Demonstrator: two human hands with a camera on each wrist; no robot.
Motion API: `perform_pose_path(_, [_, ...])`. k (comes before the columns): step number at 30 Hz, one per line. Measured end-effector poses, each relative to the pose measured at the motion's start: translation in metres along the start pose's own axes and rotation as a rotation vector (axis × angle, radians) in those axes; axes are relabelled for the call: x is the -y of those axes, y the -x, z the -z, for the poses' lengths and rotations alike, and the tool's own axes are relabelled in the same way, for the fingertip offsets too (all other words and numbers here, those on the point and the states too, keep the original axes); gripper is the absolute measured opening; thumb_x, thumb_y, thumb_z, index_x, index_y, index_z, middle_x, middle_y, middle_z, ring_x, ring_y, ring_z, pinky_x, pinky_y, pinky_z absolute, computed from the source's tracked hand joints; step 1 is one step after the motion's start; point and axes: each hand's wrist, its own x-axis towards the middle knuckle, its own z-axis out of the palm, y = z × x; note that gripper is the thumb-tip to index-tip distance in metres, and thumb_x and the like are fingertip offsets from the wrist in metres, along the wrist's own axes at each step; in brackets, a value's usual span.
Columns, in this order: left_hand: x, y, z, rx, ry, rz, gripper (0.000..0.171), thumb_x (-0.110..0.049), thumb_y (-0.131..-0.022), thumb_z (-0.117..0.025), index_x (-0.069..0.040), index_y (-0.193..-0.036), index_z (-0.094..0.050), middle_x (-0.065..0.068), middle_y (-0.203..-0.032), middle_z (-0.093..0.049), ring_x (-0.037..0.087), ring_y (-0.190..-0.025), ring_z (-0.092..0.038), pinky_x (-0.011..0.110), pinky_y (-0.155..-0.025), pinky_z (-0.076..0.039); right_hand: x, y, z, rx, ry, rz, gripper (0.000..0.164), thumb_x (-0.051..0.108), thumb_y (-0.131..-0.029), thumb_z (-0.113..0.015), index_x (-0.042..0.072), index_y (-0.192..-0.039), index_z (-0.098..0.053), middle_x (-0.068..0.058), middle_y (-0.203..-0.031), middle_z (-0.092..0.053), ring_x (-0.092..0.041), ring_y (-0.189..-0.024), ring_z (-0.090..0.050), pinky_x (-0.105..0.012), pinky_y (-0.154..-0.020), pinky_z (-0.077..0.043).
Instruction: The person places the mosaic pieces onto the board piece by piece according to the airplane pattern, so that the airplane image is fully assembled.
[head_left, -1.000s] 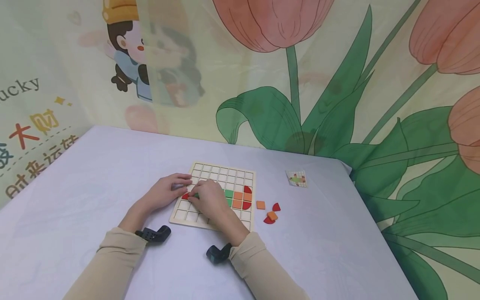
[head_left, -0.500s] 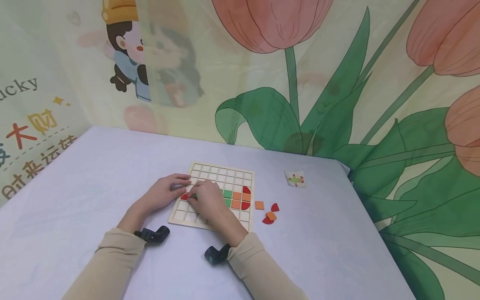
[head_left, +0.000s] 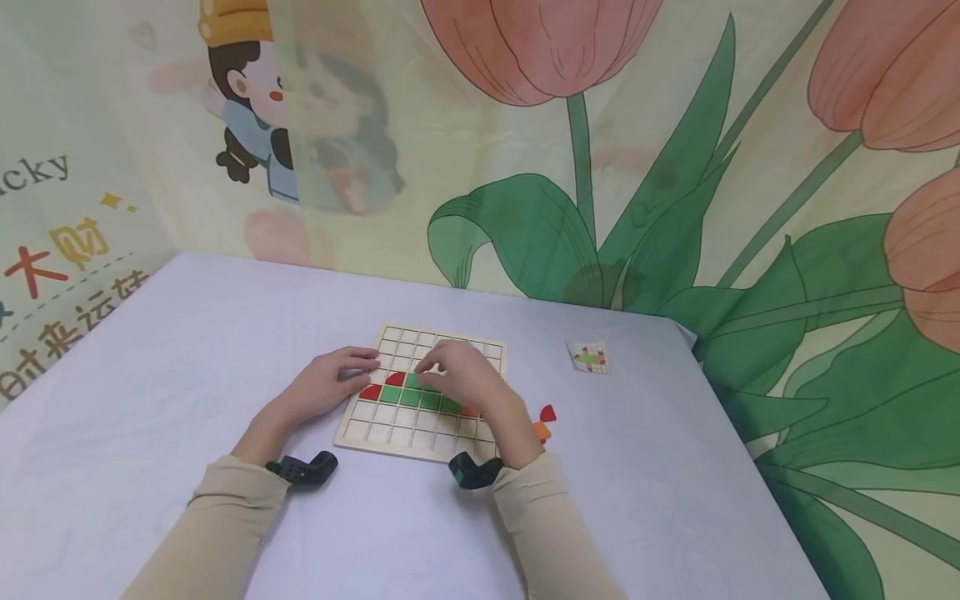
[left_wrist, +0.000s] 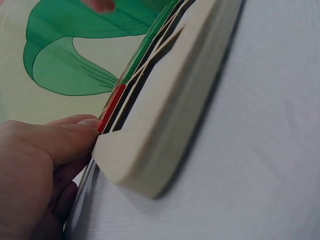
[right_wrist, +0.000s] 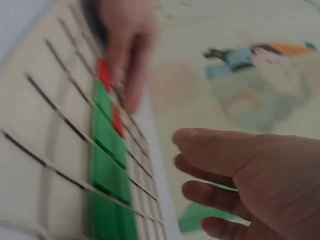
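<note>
A light wooden grid board [head_left: 405,439] lies flat on the table. Green square tiles [head_left: 409,397] fill part of two rows in it. At their left end sit two red quarter-round tiles [head_left: 371,392]. My left hand [head_left: 327,385] rests at the board's left edge, its thumb and fingertips touching the rim beside a red tile [left_wrist: 111,108]. Above the board hangs my right hand [head_left: 467,373], fingers loosely bent and apart. In the right wrist view no tile shows between the right fingers [right_wrist: 210,152]. That hand and forearm hide most of the orange tiles [head_left: 468,411] on the board.
Right of the board lie a loose red tile [head_left: 548,412] and an orange tile [head_left: 542,430], partly behind the right forearm. A small pattern card [head_left: 588,357] lies farther back. A printed cloth backdrop [head_left: 510,225] stands behind the white-covered table [head_left: 675,467].
My right hand has lifted off the board's left side and moved right, uncovering a red quarter-round tile and green tiles. My left hand has stayed at the edge.
</note>
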Motion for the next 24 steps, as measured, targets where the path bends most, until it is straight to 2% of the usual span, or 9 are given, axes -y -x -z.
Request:
perform_pose_path(4, [0.0,-0.001,-0.001,-0.003,-0.002,0.017,0.036,-0.019,-0.093,-0.059,-0.007,-0.127,-0.06,0.008,-0.144,-0.048,0.037,-0.14,-0.032,0.057,-0.113,-0.026,-0.028,0.013,0.025,-0.009,-0.117,-0.119,0.025,0.024,-0.09,-0.066,0.016,-0.113,-0.07,0.002,-0.103,-0.066,-0.016,-0.094,-0.057,-0.026,-0.074,-0.053])
perform_pose_path(8, [0.0,-0.001,0.0,-0.004,-0.009,0.024,0.036,-0.02,-0.093,-0.059,-0.008,-0.127,-0.06,0.008,-0.144,-0.048,0.036,-0.14,-0.031,0.057,-0.114,-0.026,-0.057,0.026,0.039,-0.033,-0.16,-0.223,0.028,0.024,-0.087,-0.07,0.018,-0.115,-0.068,0.0,-0.103,-0.064,-0.017,-0.093,-0.054,-0.025,-0.071,-0.052])
perform_pose_path(12, [0.0,0.0,0.0,-0.003,-0.011,0.02,0.035,-0.019,-0.093,-0.059,-0.008,-0.127,-0.06,0.008,-0.144,-0.049,0.037,-0.14,-0.031,0.057,-0.113,-0.026,-0.083,0.039,0.046,-0.027,-0.182,-0.288,0.029,0.024,-0.085,-0.072,0.019,-0.113,-0.068,-0.003,-0.105,-0.063,-0.02,-0.096,-0.052,-0.027,-0.072,-0.051])
perform_pose_path(20, [0.0,-0.001,0.0,0.001,-0.018,0.013,0.036,-0.02,-0.093,-0.06,-0.008,-0.126,-0.061,0.008,-0.143,-0.049,0.037,-0.139,-0.032,0.057,-0.113,-0.026,-0.115,0.057,0.046,0.106,-0.258,-0.393,0.025,0.025,-0.082,-0.074,0.019,-0.106,-0.067,-0.004,-0.104,-0.061,-0.022,-0.097,-0.052,-0.03,-0.075,-0.051])
perform_pose_path(24, [0.0,-0.001,-0.001,0.006,-0.015,0.015,0.036,-0.02,-0.093,-0.059,-0.008,-0.127,-0.061,0.008,-0.143,-0.049,0.037,-0.14,-0.032,0.057,-0.113,-0.026,-0.122,0.057,0.037,0.192,-0.26,-0.381,0.027,0.025,-0.078,-0.078,0.02,-0.103,-0.067,-0.002,-0.1,-0.06,-0.02,-0.096,-0.051,-0.03,-0.077,-0.05])
